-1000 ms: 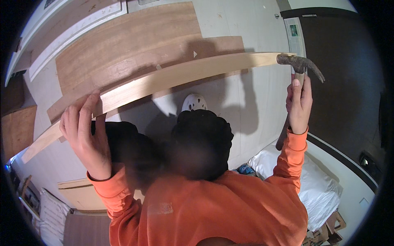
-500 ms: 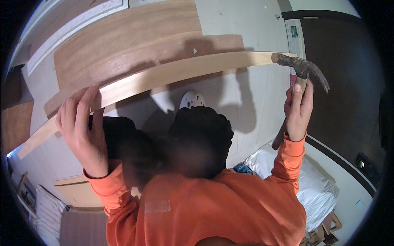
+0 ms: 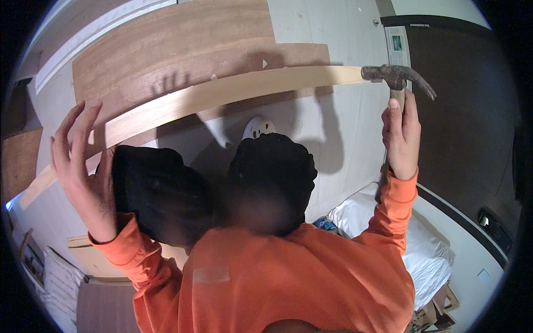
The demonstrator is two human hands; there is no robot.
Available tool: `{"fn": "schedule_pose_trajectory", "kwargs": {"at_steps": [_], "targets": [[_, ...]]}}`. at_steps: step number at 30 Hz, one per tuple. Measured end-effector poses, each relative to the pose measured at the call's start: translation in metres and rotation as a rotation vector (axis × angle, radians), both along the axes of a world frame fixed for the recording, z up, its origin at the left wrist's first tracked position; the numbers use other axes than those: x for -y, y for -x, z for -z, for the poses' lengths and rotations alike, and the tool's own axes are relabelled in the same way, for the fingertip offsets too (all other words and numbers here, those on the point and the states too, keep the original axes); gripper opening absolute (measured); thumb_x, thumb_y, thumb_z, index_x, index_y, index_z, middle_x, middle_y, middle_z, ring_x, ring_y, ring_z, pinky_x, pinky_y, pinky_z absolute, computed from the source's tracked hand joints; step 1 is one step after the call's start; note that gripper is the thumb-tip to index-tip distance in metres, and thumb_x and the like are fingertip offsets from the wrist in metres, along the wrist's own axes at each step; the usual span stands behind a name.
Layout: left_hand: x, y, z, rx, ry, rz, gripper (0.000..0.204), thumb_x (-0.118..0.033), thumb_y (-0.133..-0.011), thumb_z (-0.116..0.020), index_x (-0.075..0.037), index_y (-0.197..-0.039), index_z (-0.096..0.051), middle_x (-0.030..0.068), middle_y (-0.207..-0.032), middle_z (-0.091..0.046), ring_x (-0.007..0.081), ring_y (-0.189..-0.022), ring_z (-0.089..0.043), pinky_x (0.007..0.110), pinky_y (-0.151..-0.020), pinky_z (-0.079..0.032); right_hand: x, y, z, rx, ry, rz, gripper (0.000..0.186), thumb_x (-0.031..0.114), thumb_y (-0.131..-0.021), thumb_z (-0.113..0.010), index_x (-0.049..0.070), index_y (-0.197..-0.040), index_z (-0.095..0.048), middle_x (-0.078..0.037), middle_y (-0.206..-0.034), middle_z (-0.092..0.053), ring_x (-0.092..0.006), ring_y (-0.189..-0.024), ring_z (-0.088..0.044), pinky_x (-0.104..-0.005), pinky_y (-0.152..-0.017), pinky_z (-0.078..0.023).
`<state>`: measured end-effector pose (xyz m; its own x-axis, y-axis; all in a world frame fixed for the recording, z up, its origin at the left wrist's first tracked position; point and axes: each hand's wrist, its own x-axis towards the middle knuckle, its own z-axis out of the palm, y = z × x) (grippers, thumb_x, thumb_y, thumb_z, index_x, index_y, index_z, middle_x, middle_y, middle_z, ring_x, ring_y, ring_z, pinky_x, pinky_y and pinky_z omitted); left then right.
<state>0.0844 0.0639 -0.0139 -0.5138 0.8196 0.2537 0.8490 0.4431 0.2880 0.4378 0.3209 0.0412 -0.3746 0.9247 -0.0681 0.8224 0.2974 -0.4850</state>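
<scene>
A long pale wooden plank spans the view from the lower left to the upper right, bowed by the lens. My right hand is closed round the wooden handle of a claw hammer. The hammer's striking face overlaps the plank's right end, with the claw pointing right; I cannot tell whether they touch. My left hand stands by the left part of the plank, its fingers apart and raised. Its thumb is partly hidden beside my dark-clad knee, and the plank passes behind this hand.
Brown wood-look sheets lie on the pale floor below the plank. A dark door stands at the right. Beside my right arm rests a shiny white bag. My white clog shows under the plank.
My left hand has loosened from the plank, spread its fingers and moved left. My right hand and the hammer have shifted slightly left and up, and the plank's right end sits slightly higher.
</scene>
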Motion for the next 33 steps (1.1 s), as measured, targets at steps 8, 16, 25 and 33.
{"fn": "schedule_pose_trajectory", "kwargs": {"at_steps": [8, 16, 25, 33], "targets": [[0.023, 0.031, 0.016, -0.149, 0.11, 0.055, 0.049, -0.01, -0.079, -0.077, -0.017, -0.127, -0.068, 0.0053, -0.124, -0.067, 0.0259, -0.122, -0.059, 0.047, -0.117, -0.032, 0.013, 0.002, 0.011, -0.141, -0.045, 0.028, 0.035, 0.029, -0.109, -0.049, 0.002, -0.129, -0.053, 0.0, -0.071, -0.051, -0.006, -0.055, -0.042, -0.0239, -0.049, -0.035], [0.031, 0.04, 0.028, -0.152, 0.077, 0.067, 0.043, -0.014, -0.082, -0.077, -0.014, -0.124, -0.068, 0.0043, -0.117, -0.068, 0.0242, -0.119, -0.06, 0.046, -0.116, -0.033, 0.007, 0.017, 0.008, -0.146, -0.014, 0.053, 0.034, 0.03, -0.109, -0.048, 0.001, -0.126, -0.054, 0.001, -0.068, -0.051, -0.0055, -0.055, -0.043, -0.0246, -0.048, -0.036], [0.031, 0.042, 0.025, -0.139, 0.069, 0.125, 0.044, -0.013, -0.08, -0.078, -0.013, -0.123, -0.069, 0.0054, -0.111, -0.068, 0.0266, -0.106, -0.063, 0.045, -0.109, -0.04, 0.023, 0.03, 0.007, -0.09, 0.027, -0.022, 0.034, 0.028, -0.109, -0.048, 0.001, -0.129, -0.053, 0.002, -0.068, -0.048, -0.0053, -0.056, -0.042, -0.0243, -0.049, -0.036], [0.04, 0.054, 0.018, -0.016, -0.051, 0.145, 0.043, -0.015, -0.076, -0.081, -0.01, -0.118, -0.071, 0.0082, -0.107, -0.068, 0.0289, -0.1, -0.062, 0.04, -0.093, -0.047, 0.038, 0.039, 0.001, -0.086, 0.016, -0.021, 0.035, 0.03, -0.109, -0.048, 0.002, -0.129, -0.053, 0.003, -0.069, -0.049, -0.0049, -0.056, -0.042, -0.0237, -0.049, -0.035]]}}
